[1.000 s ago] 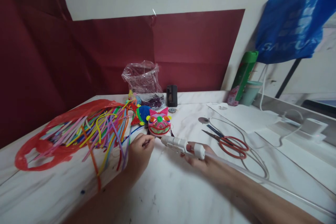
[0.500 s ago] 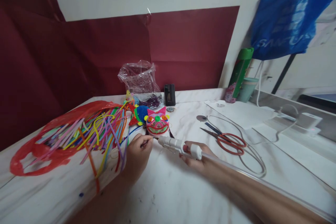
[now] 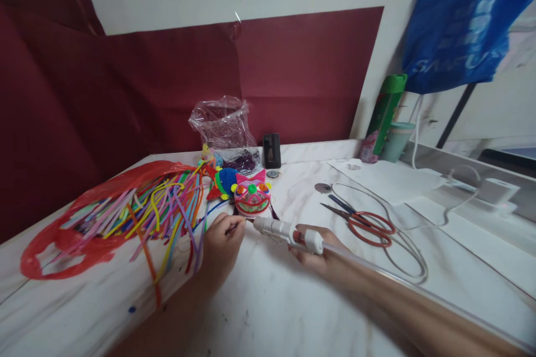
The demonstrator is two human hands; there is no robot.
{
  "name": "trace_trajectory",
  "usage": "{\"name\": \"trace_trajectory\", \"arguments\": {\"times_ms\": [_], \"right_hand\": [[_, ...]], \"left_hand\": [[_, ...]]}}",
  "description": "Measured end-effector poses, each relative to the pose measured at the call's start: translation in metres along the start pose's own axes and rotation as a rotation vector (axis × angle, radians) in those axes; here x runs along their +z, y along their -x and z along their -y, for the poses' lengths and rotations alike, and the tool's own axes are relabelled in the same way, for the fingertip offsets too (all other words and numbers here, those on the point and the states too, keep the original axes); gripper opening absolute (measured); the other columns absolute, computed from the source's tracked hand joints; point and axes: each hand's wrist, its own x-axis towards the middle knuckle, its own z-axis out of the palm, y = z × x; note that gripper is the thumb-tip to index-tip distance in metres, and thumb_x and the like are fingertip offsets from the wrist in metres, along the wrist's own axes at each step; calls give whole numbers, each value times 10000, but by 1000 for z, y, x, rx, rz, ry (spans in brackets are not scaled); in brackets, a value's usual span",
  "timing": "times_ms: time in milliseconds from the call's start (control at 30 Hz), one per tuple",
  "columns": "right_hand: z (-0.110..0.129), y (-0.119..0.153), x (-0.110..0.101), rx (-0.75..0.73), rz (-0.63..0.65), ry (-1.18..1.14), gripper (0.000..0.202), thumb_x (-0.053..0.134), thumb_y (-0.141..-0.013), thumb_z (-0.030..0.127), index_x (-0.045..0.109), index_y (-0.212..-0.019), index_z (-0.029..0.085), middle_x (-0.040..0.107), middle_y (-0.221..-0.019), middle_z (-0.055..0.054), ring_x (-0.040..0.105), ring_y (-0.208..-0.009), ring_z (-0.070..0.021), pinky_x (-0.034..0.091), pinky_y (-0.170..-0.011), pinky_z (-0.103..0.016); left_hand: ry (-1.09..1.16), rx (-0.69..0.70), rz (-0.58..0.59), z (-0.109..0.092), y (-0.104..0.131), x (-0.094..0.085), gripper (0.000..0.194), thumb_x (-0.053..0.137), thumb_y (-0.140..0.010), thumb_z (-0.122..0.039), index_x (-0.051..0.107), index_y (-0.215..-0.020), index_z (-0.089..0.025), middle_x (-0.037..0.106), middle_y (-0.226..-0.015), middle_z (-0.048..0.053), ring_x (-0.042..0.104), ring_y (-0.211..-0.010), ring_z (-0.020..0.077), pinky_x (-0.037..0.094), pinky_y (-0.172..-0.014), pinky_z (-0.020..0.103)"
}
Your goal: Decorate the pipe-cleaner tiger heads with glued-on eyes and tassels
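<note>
My right hand point(image 3: 314, 251) is wrapped around a white glue gun point(image 3: 276, 230), which points left; a long clear glue stick point(image 3: 360, 259) runs out of its back end along my forearm. The nozzle reaches the fingertips of my left hand point(image 3: 224, 237). That hand is closed in a pinch on something small and dark, too little to make out. Just beyond the nozzle sits a colourful cat-faced craft figure point(image 3: 252, 195), with pink ears, orange eyes and a green nose. A blue and green wound craft piece point(image 3: 225, 181) lies against its left side.
Pipe cleaners point(image 3: 142, 206) spread over a red plastic bag point(image 3: 42, 268) on the left. Red-handled scissors point(image 3: 371, 228) and a looped cable point(image 3: 412, 251) lie to the right. Behind are a clear plastic bag point(image 3: 221, 122), a black box point(image 3: 272, 150) and a green spray can point(image 3: 387, 111).
The view has shifted very slightly. Both hands and the glue gun hold nearly the same position, with the nozzle still at my left fingertips.
</note>
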Motion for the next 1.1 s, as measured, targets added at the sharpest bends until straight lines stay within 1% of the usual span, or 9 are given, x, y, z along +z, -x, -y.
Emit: {"name": "trace_trajectory", "arguments": {"times_ms": [67, 233, 500, 600, 800, 1000, 1100], "right_hand": [[0, 0, 0, -4, -5, -2, 135, 525, -719, 266, 443, -640, 192, 420, -578, 34, 390, -544, -98, 310, -471, -205], [0, -1, 0, -9, 9, 3, 112, 512, -709, 264, 458, -646, 189, 456, -592, 23, 410, -552, -104, 323, -483, -211], [1, -1, -1, -8, 12, 24, 125, 509, -709, 278, 447, -644, 192, 446, -600, 25, 405, -563, -107, 321, -491, -216], [1, -1, -1, -7, 13, 26, 136, 507, -718, 284, 441, -642, 193, 439, -596, 26, 402, -558, -106, 319, -488, -215], [1, 0, -2, -14, 13, 20, 126, 503, -717, 270, 437, -643, 191, 424, -592, 29, 387, -550, -99, 311, -478, -208], [1, -1, -1, -12, -7, 26, 140, 510, -722, 261, 430, -632, 189, 415, -567, 34, 382, -536, -96, 305, -475, -209], [1, -1, -1, -20, 2, 26, 131, 510, -722, 262, 440, -639, 189, 428, -581, 30, 393, -542, -98, 317, -483, -210]], "left_hand": [[0, 8, 1, 0, 0, 0, 179, 527, -760, -265, 639, -647, -184, 528, -584, -22, 490, -550, 108, 390, -552, 215], [3, 10, -7, 1, 1, 0, 164, 539, -757, -257, 643, -654, -185, 529, -583, -25, 493, -547, 110, 387, -544, 216], [29, -11, -15, 1, 1, 1, 168, 540, -764, -264, 650, -672, -177, 543, -604, -18, 502, -557, 112, 394, -550, 218], [33, -5, -25, 1, 0, 1, 165, 540, -760, -256, 649, -665, -179, 554, -609, -17, 507, -563, 112, 398, -556, 218], [23, 30, -23, 3, 0, 2, 157, 543, -768, -241, 638, -661, -178, 525, -590, -26, 491, -550, 106, 390, -546, 212], [16, 25, -28, 3, 1, 2, 162, 541, -767, -246, 631, -649, -180, 535, -591, -25, 507, -558, 109, 394, -548, 216], [10, 21, -29, 2, 1, 1, 161, 539, -759, -246, 636, -648, -183, 536, -584, -27, 504, -551, 109, 396, -544, 216]]}}
